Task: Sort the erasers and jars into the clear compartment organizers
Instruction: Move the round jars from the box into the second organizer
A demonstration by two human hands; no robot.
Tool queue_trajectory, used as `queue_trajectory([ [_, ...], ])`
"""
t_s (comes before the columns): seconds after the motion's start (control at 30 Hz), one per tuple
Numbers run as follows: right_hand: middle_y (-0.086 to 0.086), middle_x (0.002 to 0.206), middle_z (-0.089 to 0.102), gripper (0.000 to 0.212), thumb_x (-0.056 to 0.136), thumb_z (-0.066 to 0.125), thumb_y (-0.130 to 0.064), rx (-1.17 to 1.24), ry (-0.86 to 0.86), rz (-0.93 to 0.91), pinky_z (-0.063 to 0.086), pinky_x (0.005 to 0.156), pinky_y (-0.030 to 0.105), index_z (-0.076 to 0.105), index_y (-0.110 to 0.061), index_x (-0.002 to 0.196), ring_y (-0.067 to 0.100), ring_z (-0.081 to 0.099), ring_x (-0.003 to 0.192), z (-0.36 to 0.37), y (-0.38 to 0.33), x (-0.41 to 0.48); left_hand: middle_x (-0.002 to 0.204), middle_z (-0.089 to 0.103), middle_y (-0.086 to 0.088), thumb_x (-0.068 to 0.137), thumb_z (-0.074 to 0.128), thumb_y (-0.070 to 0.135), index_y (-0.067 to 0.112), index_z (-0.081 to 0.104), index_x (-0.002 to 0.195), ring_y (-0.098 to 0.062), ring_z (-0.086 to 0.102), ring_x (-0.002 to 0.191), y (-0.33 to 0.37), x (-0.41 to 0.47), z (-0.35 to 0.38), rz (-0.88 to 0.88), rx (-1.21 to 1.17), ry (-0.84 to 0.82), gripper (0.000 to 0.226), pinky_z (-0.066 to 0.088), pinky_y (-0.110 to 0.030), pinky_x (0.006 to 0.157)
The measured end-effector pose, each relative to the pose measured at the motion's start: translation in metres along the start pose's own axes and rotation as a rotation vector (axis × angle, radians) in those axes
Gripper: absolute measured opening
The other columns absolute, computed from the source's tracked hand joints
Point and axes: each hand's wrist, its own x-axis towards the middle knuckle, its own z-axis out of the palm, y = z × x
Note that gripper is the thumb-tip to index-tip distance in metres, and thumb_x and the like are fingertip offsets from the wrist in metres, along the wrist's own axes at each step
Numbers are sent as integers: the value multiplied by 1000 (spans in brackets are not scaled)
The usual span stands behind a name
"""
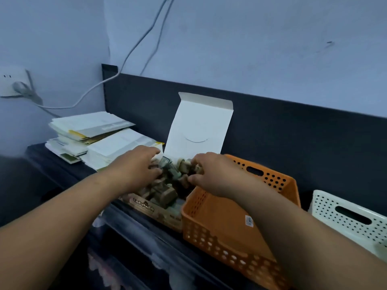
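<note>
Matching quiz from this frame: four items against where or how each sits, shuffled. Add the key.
Items:
1. orange basket
2. white basket
3. papers
4. lid

Places/states:
A. stands upright, open
B. left of the box
C. far right
D. against the box's right side

Pairs: 1-D, 2-C, 3-B, 4-A

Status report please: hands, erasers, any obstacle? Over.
Left hand and right hand both in the open box, fingers among erasers and a jar; grips unclear. Clear organizers not in view. Orange basket under right forearm.
</note>
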Motion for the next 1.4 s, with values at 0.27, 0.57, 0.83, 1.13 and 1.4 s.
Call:
queue_trajectory([
  [0.27,2,123,56,41,90,62,-36,-120,-153,67,36,73,27,52,-21,126,21,53,107,21,-34,53,127,55,4,85,64,40,31,49,129,-16,53,110,-49,63,15,161,9,-252,47,44,-28,85],
  [0.57,-1,105,60,32,83,70,-32,-40,-126,233,41,60,26,56,-21,110,18,55,89,26,-40,67,108,60,12,79,70,39,34,57,113,-9,56,95,-58,91,17,287,-171,-265,37,48,-27,79],
  [0.83,-7,104,55,35,84,71,-29,367,226,318,49,68,23,49,-30,110,6,56,85,11,-16,38,88,67,8,74,70,45,30,65,93,-12,64,83,-31,87,-11,277,-635,-253,24,53,-34,76],
  [1.13,-14,99,64,30,84,70,-35,506,525,423,50,83,26,56,-35,110,7,62,93,-11,28,-94,79,67,0,94,50,36,15,71,89,-17,61,72,92,24,-19,400,-881,-272,30,46,-29,63],
  [1.4,-6,96,63,32,85,71,-29,673,708,617,56,79,36,54,-29,112,20,67,90,-29,75,-296,66,67,-2,94,41,54,18,63,81,-13,60,53,261,-98,1,442,-982,-474,45,47,-26,53],
])
